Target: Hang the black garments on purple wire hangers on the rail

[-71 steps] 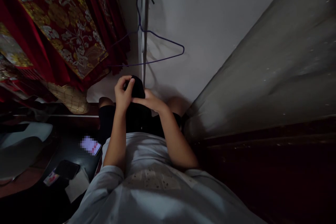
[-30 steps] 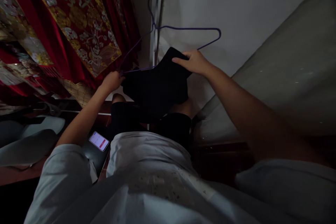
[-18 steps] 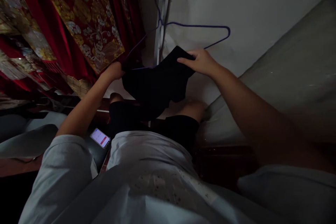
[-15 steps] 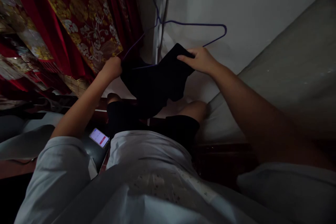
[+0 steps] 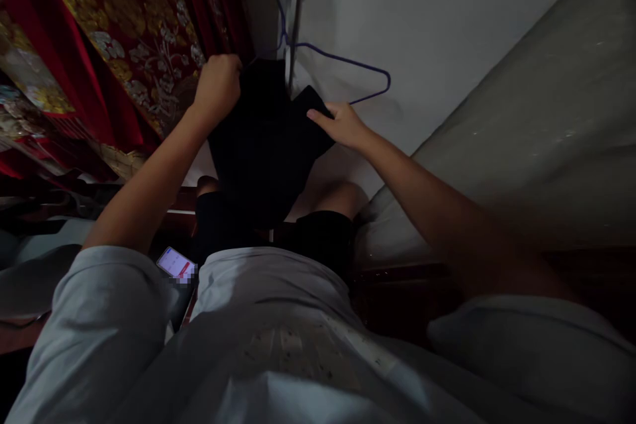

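Observation:
A black garment [image 5: 263, 152] hangs stretched between my two hands in front of my knees; its exact cut is hard to make out in the dim light. My left hand [image 5: 218, 85] is closed on its upper left part, over the left arm of a purple wire hanger [image 5: 348, 61]. Thumb on top, my right hand [image 5: 340, 124] pinches the garment's right corner, just below the hanger's bare right arm. The hanger's hook is up by a thin metal pole [image 5: 294, 20]. Cloth hides the hanger's left arm and most of its lower bar.
Red fabric with gold and silver embroidery [image 5: 134, 20] hangs at the left. A lit phone [image 5: 176, 264] lies on a dark surface by my left side. A pale wall [image 5: 422, 13] stands ahead, and greyish sheeting [image 5: 536, 126] slopes down on the right.
My left hand has risen, pulling the garment's left side up over the hanger's left arm. The hanger's right arm tilts lower, and my right hand still pinches its corner.

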Demonstrator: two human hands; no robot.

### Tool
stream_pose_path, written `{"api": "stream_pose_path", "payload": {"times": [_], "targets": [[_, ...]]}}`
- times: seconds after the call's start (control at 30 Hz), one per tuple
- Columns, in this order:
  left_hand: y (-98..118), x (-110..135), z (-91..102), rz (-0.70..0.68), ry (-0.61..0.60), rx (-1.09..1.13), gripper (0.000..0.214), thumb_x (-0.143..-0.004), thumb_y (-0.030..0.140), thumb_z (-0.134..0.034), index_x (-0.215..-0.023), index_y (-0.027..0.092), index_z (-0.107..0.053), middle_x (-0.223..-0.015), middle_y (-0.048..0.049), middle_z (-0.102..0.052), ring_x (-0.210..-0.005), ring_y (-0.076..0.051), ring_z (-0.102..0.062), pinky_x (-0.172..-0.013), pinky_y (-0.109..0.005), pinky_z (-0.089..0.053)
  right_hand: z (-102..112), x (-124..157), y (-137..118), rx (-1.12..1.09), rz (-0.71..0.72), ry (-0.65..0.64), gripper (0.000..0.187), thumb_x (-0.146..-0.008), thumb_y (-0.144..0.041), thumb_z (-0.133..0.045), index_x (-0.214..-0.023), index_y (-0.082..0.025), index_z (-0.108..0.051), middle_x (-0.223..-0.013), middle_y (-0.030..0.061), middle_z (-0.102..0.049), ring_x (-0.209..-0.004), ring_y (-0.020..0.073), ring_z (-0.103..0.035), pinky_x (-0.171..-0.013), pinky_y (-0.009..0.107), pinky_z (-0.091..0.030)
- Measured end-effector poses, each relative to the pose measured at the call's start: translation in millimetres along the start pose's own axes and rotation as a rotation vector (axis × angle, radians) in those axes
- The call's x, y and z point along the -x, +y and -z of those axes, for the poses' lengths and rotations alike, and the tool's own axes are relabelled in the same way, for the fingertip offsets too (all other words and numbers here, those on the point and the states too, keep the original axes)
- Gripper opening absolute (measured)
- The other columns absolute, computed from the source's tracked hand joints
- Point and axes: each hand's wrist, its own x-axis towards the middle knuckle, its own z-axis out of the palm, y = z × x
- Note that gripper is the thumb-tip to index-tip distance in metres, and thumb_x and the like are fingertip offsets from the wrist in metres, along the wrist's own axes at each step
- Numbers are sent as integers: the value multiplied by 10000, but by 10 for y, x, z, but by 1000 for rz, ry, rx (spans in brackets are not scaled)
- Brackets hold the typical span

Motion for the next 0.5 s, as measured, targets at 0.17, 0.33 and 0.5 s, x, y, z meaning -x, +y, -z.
{"api": "stream_pose_path", "payload": {"times": [0.17, 0.33, 0.5], "targets": [[39, -166, 5, -40, -71, -62, 343, -1016, 94, -469, -1296, 174, -651, -1221, -119, -691, -1170, -273, -628, -1068, -435, -457, 242, -4, -22, 132, 78, 299, 324, -963, -499, -600, -789, -227, -576, -794, 44, -600, -943, 233, -600, -903, 364, -497], [-16, -224, 84, -14, -144, -93, 281, -1046, 162, -506, -1302, 200, -616, -1157, -86, -677, -1112, -273, -604, -1069, -468, -419, 755, -165, -76, 191, 136, 572, 205, -993, -115, -490, -1057, -134, -685, -1140, 109, -719, -1056, 159, -620, -997, 290, -430], [-142, -304, 113, -4, -156, 9, 210, -1030, 294, -599, -1239, 280, -609, -1029, -38, -684, -1039, -240, -523, -1068, -415, -385, 1119, -254, -84, 194, -308, 371, 258, -950, -254, -678, -842, -20, -698, -900, 170, -725, -773, 130, -641, -726, 321, -456]]}}
